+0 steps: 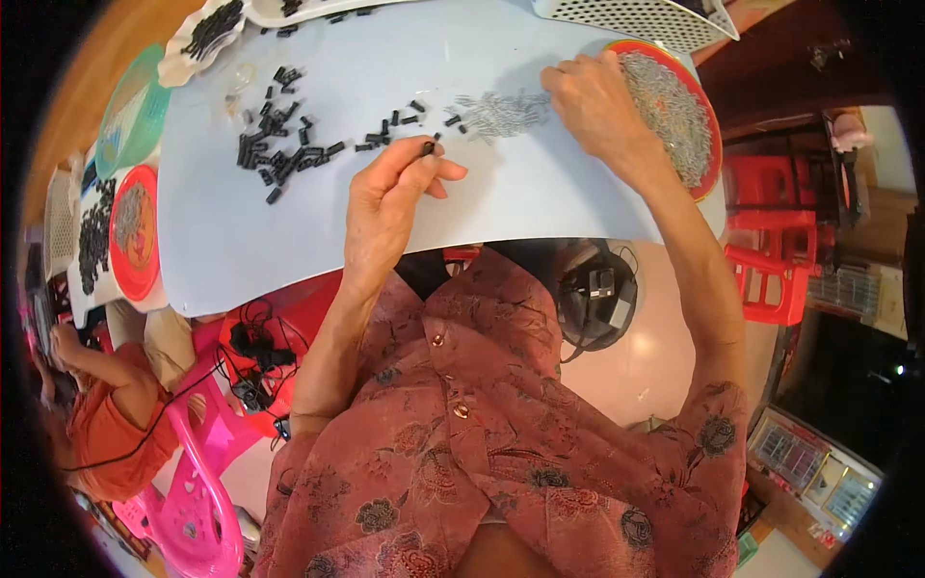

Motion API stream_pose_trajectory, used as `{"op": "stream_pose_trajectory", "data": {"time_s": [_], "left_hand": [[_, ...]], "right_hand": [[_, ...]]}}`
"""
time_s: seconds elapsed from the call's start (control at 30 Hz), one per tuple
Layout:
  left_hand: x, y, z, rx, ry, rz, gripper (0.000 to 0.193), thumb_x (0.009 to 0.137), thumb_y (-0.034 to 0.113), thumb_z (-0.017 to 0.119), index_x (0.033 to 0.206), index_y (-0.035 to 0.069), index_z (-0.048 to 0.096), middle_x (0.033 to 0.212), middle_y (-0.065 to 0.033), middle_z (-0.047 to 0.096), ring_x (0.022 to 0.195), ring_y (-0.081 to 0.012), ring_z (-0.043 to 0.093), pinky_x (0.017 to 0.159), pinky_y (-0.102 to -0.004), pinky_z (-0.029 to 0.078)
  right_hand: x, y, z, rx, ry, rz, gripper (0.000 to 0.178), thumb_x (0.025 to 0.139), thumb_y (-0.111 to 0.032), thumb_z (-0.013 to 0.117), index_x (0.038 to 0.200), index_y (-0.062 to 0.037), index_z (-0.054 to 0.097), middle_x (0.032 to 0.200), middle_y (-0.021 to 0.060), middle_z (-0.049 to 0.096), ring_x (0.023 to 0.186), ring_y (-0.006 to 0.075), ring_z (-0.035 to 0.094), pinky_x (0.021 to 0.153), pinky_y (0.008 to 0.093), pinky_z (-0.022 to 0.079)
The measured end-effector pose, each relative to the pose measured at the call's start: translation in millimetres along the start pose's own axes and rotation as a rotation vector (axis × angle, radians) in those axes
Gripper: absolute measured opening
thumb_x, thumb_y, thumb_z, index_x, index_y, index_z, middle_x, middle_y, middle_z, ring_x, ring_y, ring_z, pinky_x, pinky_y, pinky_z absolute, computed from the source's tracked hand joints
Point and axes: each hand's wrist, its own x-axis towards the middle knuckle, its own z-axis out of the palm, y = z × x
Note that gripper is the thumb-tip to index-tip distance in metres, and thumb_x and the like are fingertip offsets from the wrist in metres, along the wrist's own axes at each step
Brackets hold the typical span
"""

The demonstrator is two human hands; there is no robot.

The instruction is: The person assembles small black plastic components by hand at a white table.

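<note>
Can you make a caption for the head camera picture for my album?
The left hand pinches a small black piece; the right hand is beside thin silvery pieces.

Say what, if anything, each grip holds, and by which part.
Left grip: a black piece, seemingly by its sides. Right grip: cannot be told from this view.

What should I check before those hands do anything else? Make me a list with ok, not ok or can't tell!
1. Left hand has a small black piece pinched: ok.
2. Right hand has something in its grip: cannot tell, its fingers curl out of sight.
3. Thin silvery pieces close to the right hand: ok, spread just left of it.
4. More silvery pieces in the red-rimmed tray: ok, plenty.
5. Loose black pieces on the table: ok, many lie scattered.
6. Clear gap between black and silvery pieces: not ok, a couple of black ones lie right beside the silvery spread.
</note>
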Motion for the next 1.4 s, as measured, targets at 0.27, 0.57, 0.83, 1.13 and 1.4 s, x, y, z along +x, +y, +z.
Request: {"op": "stream_pose_trajectory", "data": {"time_s": [0.27, 0.57, 0.83, 1.13, 1.4], "left_hand": [[2, 1, -4, -0.156, -0.046, -0.040, 0.021, 0.095, 0.013, 0.051, 0.104, -0.004, 0.059, 0.092, -0.0118, 0.069, 0.078, -0.0131, 0.055, 0.081, -0.0284, 0.045], [3, 2, -4, -0.128, -0.058, -0.046, 0.021, 0.094, 0.011, 0.049, 0.099, -0.002, 0.064, 0.087, -0.0077, 0.069, 0.075, -0.0111, 0.056, 0.074, -0.0260, 0.048], [3, 2, -3, -0.078, -0.064, 0.002, 0.021, 0.094, 0.010, 0.048, 0.101, -0.002, 0.064, 0.087, -0.0068, 0.068, 0.074, -0.0112, 0.057, 0.073, -0.0262, 0.048], [2, 1, -2, -0.047, -0.046, -0.002, 0.020, 0.093, 0.011, 0.053, 0.106, -0.002, 0.062, 0.087, -0.0070, 0.068, 0.076, -0.0116, 0.057, 0.073, -0.0264, 0.047], [-15, 1, -9, -0.015, 0.006, -0.008, 0.023, 0.092, 0.011, 0.058, 0.110, -0.004, 0.059, 0.087, -0.0085, 0.068, 0.079, -0.0104, 0.056, 0.077, -0.0259, 0.047]], "right_hand": [[20, -64, -26, 0.874, 0.158, 0.336, 0.012, 0.077, -0.005, 0.064, 0.088, 0.0006, 0.067, 0.076, 0.0081, 0.067, 0.069, 0.0166, 0.063, 0.067, 0.0313, 0.049], [22, -108, -6, 1.524, 0.155, 0.423, 0.012, 0.083, -0.002, 0.061, 0.093, 0.0007, 0.067, 0.071, 0.0009, 0.063, 0.061, 0.0044, 0.056, 0.056, 0.0205, 0.046], [18, -107, -1, 1.478, 0.161, 0.401, 0.010, 0.083, -0.001, 0.061, 0.091, 0.0010, 0.066, 0.072, 0.0023, 0.063, 0.059, 0.0048, 0.057, 0.053, 0.0208, 0.045], [14, -101, 3, 1.398, 0.219, 0.321, 0.007, 0.083, -0.005, 0.064, 0.086, -0.0002, 0.067, 0.075, 0.0029, 0.064, 0.064, 0.0062, 0.056, 0.060, 0.0231, 0.047], [42, -82, 1, 1.050, 0.207, 0.266, 0.012, 0.082, -0.009, 0.063, 0.091, -0.0028, 0.068, 0.079, 0.0103, 0.068, 0.065, 0.0163, 0.061, 0.065, 0.0278, 0.050]]}}
